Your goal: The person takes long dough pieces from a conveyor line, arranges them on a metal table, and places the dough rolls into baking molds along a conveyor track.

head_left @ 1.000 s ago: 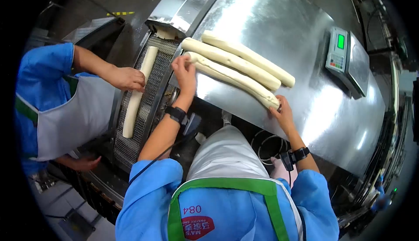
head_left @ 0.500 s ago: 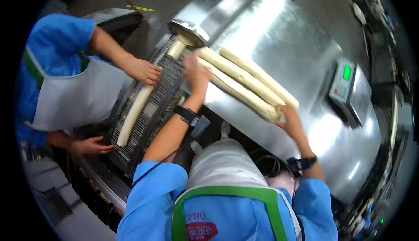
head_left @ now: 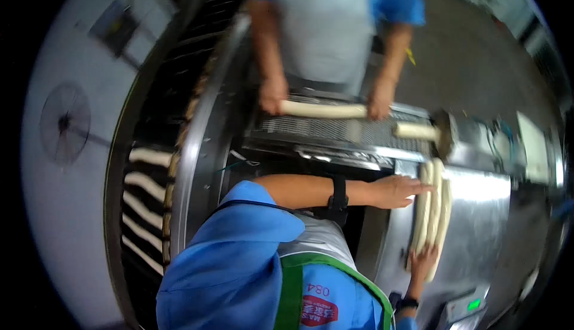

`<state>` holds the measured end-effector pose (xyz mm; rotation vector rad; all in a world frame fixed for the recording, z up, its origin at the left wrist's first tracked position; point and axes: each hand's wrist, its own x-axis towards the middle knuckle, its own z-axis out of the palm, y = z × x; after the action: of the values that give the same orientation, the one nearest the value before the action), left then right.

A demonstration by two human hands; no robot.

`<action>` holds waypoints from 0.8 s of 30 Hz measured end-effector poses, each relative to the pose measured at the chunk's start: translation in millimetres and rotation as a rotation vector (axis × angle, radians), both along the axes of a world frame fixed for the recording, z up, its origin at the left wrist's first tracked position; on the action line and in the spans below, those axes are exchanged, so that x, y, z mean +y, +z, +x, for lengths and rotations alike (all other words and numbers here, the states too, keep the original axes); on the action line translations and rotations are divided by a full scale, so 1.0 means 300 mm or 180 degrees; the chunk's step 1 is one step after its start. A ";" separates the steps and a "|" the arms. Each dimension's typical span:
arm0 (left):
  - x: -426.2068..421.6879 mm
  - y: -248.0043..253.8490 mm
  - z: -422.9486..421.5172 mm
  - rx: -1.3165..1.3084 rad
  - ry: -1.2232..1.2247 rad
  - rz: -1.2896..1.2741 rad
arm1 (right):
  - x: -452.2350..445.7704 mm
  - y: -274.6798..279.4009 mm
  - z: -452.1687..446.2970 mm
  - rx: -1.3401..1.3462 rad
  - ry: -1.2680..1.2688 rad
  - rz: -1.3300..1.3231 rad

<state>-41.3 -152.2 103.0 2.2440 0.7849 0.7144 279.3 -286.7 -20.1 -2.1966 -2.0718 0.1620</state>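
Three long pale dough rolls lie side by side on the steel table. My left hand reaches over the table edge, fingers stretched out, with its fingertips at the upper part of the nearest roll. Lower down, my right hand rests on the rolls near their other end, fingers spread. Neither hand is closed around a roll.
Across the mesh conveyor, a co-worker holds a dough roll by both ends. A shorter dough piece protrudes from a metal machine. A scale stands lower right. Dough strips lie on a dark rack at left.
The view has swung left. My left hand has moved from the rolls' end to their near side. The co-worker now has both hands on the roll. More dough protrudes from the machine.
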 end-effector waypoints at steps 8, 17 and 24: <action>-0.278 -0.119 -0.606 -0.0455 0.1704 -0.0205 | -0.027 -0.118 0.066 -0.0475 0.0385 -0.0365; -0.539 -0.185 -0.841 -0.0236 0.1924 -0.0799 | 0.009 0.056 -0.200 -0.0570 0.0006 -0.0679; -0.580 -0.113 -0.839 -0.0099 0.1971 -0.0684 | 0.075 -0.001 -0.164 -0.0565 -0.0053 -0.0761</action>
<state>-293.1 -326.1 69.1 1.7896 1.4917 0.8881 230.0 -264.3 -20.3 -2.4469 -2.2294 0.2321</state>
